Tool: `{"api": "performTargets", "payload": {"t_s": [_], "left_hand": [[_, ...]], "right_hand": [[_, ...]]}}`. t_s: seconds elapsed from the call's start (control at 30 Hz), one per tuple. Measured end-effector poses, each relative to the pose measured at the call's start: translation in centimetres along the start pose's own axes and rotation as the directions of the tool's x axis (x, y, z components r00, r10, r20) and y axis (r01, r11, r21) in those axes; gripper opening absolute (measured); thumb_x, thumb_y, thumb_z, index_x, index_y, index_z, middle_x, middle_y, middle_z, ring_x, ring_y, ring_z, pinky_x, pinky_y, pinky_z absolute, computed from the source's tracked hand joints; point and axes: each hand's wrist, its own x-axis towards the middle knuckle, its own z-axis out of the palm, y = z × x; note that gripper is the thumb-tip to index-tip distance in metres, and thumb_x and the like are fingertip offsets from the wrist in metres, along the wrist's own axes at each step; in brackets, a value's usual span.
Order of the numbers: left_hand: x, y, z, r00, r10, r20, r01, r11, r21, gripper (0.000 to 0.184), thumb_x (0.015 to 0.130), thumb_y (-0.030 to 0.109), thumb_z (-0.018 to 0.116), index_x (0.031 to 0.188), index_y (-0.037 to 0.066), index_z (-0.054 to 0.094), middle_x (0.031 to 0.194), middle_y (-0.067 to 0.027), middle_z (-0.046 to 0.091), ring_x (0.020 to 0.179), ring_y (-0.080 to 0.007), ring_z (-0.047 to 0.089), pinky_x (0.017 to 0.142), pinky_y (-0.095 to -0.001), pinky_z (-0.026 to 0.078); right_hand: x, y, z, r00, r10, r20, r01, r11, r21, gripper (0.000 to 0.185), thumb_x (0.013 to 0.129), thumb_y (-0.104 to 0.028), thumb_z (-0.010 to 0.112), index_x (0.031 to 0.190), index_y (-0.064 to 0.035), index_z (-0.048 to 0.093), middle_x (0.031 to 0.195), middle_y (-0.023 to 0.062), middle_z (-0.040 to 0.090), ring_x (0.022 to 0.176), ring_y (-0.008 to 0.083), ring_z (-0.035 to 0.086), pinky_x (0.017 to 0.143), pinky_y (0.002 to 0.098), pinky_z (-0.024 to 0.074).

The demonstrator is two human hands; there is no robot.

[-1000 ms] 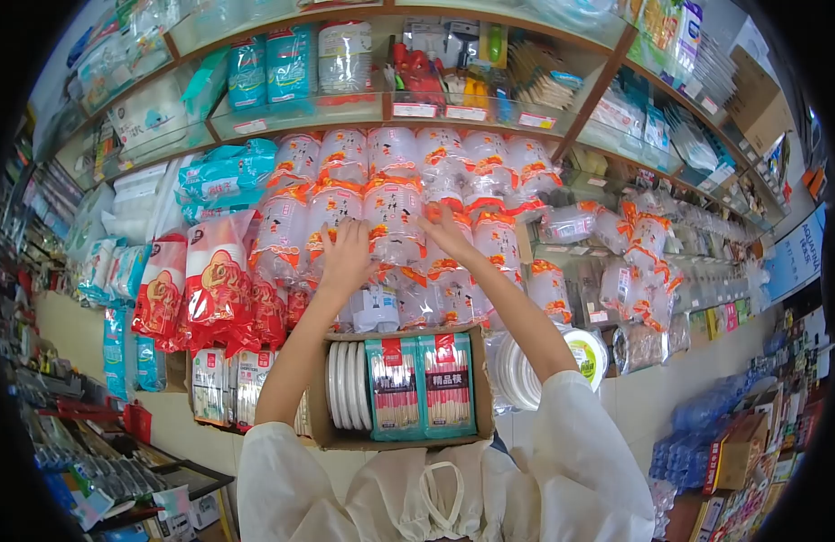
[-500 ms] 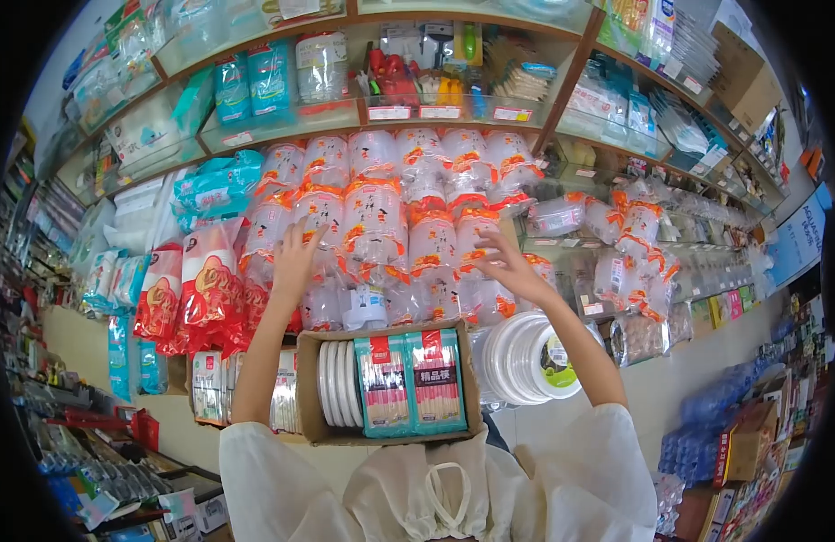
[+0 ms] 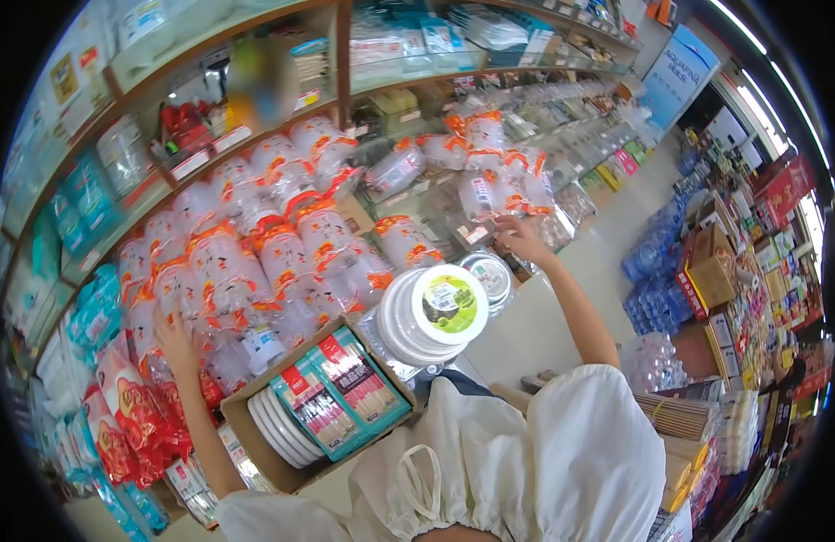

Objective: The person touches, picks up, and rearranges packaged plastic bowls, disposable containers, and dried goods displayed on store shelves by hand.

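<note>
My left hand [image 3: 175, 343] is spread against the near left side of a pile of clear-bagged white plastic cups [image 3: 220, 262] with orange-red printing. It holds nothing that I can see. Farther right, my right hand [image 3: 523, 239] reaches with fingers apart to the lower edge of a smaller heap of similar orange-printed bags [image 3: 480, 194]. Whether its fingertips touch them I cannot tell. Between my arms sits an open cardboard box [image 3: 246, 432] with teal packs of chopsticks [image 3: 354, 375] and white round plates or lids [image 3: 286, 432] on edge.
A stack of round white containers [image 3: 404, 316] with a green label stands right of the box. Red bags [image 3: 142, 406] lie at the left. Wooden shelves [image 3: 343, 54] with glass fronts run behind. On the floor at the right are blue bottle packs [image 3: 657, 262] and cartons [image 3: 709, 262].
My view has turned to the right and tilted. The right hand has left the big cup pile and moved right to the smaller heap. My left hand stays by the left part of the pile.
</note>
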Motion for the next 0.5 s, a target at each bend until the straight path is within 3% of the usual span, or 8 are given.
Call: {"api": "performTargets", "payload": {"t_s": [0.07,0.2,0.3,0.33,0.43,0.47,0.5], "left_hand": [[-0.8,0.3,-0.9,0.999,-0.008,-0.037,0.006,0.998,-0.057,0.07,0.067,0.007,0.064,0.131,0.012,0.036,0.137,-0.0199,0.026,0.122,-0.0372,0.031,0.099,-0.0455,0.028],[-3.6,2.8,-3.5,0.991,-0.062,-0.119,0.048,0.993,-0.111,0.068,0.071,0.007,0.062,0.132,0.005,0.031,0.137,-0.0248,0.022,0.123,-0.0404,0.028,0.099,-0.046,0.027],[-6.5,7.8,-6.0,0.978,-0.147,-0.15,0.137,0.988,-0.077,0.063,0.077,0.007,0.057,0.132,0.002,0.027,0.136,-0.0254,0.022,0.123,-0.0422,0.027,0.1,-0.0461,0.026],[-7.7,9.3,-6.3,0.974,-0.172,-0.148,0.164,0.984,-0.063,0.062,0.077,0.007,0.056,0.131,0.0,0.027,0.136,-0.0256,0.022,0.124,-0.0421,0.026,0.1,-0.0462,0.026],[-12.7,13.3,-6.0,0.932,-0.356,-0.074,0.349,0.933,-0.085,0.06,0.077,0.003,0.054,0.13,-0.002,0.027,0.135,-0.0263,0.022,0.124,-0.0421,0.026,0.102,-0.0461,0.024],[-13.8,15.4,-6.7,0.926,-0.375,-0.043,0.371,0.925,-0.079,0.061,0.075,0.001,0.054,0.13,-0.003,0.027,0.135,-0.0264,0.021,0.124,-0.042,0.026,0.102,-0.046,0.023],[-14.9,17.8,-7.4,0.919,-0.394,-0.012,0.393,0.917,-0.073,0.063,0.074,0.0,0.054,0.13,-0.003,0.027,0.136,-0.0265,0.02,0.124,-0.0419,0.026,0.102,-0.0458,0.023]], "right_hand": [[1.4,2.8,-1.8,0.995,0.073,-0.07,-0.078,0.995,-0.062,0.046,0.079,-0.021,0.061,0.12,-0.0049,0.044,0.108,0.0086,0.054,0.091,0.0163,0.057,0.071,0.028,0.0497],[4.9,3.8,-4.3,0.966,0.22,-0.134,-0.203,0.97,0.133,0.049,0.079,-0.021,0.061,0.12,-0.0034,0.04,0.108,0.012,0.053,0.092,0.0185,0.056,0.075,0.0322,0.0482],[14.1,10.9,-7.0,0.964,0.016,-0.264,-0.033,0.998,-0.062,0.062,0.074,-0.024,0.064,0.122,0.0008,0.035,0.112,0.0182,0.048,0.099,0.0261,0.053,0.079,0.0367,0.0458],[16.3,10.6,-7.9,0.954,-0.047,-0.297,0.021,0.996,-0.089,0.065,0.072,-0.023,0.065,0.121,0.0033,0.032,0.115,0.0248,0.044,0.104,0.0327,0.048,0.084,0.04,0.0425],[23.2,11.2,-10.2,0.768,-0.37,-0.522,0.175,0.906,-0.386,0.061,0.072,-0.025,0.067,0.116,0.0052,0.038,0.109,0.0267,0.048,0.092,0.035,0.054,0.079,0.0404,0.0451],[25.7,11.6,-10.7,0.715,-0.422,-0.558,0.183,0.883,-0.433,0.069,0.069,-0.027,0.069,0.117,0.0073,0.034,0.11,0.0293,0.045,0.092,0.0385,0.052,0.082,0.0429,0.0426],[27.4,11.3,-11.2,0.75,-0.372,-0.546,0.126,0.892,-0.435,0.073,0.068,-0.03,0.07,0.117,0.0084,0.032,0.111,0.0296,0.045,0.095,0.0383,0.051,0.084,0.0426,0.0419]]}}
